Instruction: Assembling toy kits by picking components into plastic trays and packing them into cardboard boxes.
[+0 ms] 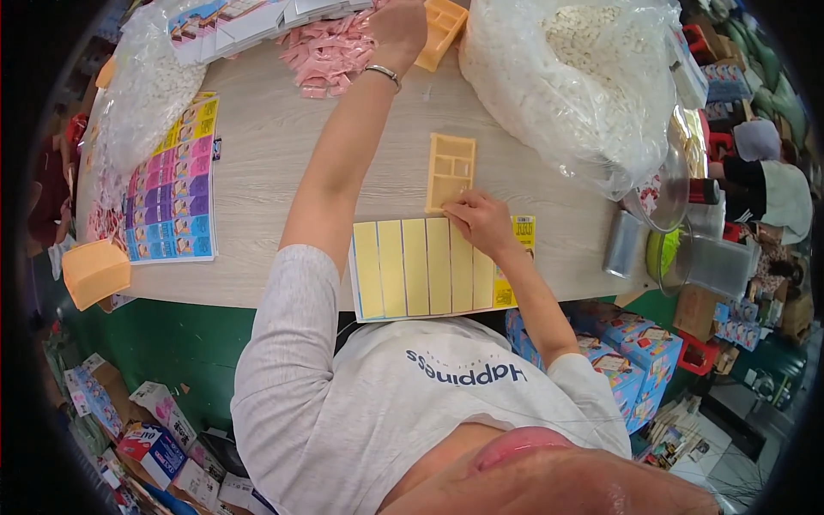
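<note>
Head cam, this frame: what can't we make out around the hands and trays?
All in the head view:
- Left hand: fingertips cut off by the top edge; anything they hold is unseen.
- Far orange tray: partly cut off by that edge.
- Right hand: finger undersides hidden by the hand itself; grip on the near orange tray unclear.
- White pieces in the right clear bag: too small to identify.

Open tabletop (pixel 573 232) lies right of the orange tray (pixel 450 163), with a bulging plastic bag (pixel 566 103) blocking beyond.
</note>
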Motion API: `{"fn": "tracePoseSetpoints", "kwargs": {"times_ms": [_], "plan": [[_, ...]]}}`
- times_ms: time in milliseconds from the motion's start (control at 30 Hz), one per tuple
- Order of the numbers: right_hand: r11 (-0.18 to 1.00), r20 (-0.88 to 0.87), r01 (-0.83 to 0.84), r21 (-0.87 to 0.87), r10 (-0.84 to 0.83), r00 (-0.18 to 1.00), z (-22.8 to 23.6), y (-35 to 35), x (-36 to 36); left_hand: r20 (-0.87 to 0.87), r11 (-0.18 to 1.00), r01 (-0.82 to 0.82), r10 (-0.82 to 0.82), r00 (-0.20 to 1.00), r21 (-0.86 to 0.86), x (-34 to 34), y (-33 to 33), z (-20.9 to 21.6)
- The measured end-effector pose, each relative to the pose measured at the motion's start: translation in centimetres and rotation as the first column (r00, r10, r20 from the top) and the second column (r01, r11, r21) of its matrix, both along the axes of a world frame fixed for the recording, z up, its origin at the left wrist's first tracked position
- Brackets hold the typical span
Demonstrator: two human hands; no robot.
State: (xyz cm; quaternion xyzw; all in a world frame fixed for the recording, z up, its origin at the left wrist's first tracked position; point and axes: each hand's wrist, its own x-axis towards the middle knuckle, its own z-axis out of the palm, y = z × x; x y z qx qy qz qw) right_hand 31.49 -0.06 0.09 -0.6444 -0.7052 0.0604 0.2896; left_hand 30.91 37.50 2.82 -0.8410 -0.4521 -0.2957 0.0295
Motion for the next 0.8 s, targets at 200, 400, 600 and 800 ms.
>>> {"fn": "tracePoseSetpoints", "kwargs": {"times_ms": [200, 400, 600, 800], "plan": [[0.999, -0.022, -0.016, -0.036, 0.016, 1.000, 2.1, 0.6, 0.1, 0.167, 0.991, 0.021, 0.001, 0.986, -0.133, -4.6, -3.2, 8.9], [0.926, -0.088, 0.131, 0.354, -0.106, 0.990, 8.3, 12.7, 2.4, 0.505, 0.930, 0.122, 0.076, 0.860, -0.346, -19.7, -10.0, 7.7], [0.915, 0.324, 0.343, 0.213, -0.398, 0.858, -0.9, 28.9, 10.5, 0.156, 0.813, -0.066, 0.190, 0.969, -0.579, -25.8, -19.8, 0.9], [0.897, 0.171, 0.439, 0.045, -0.440, 0.881, 5.9, 25.9, 4.6, -0.211, 0.798, -0.438, 0.384, 0.899, -0.414, -29.0, -23.2, -2.0]]}}
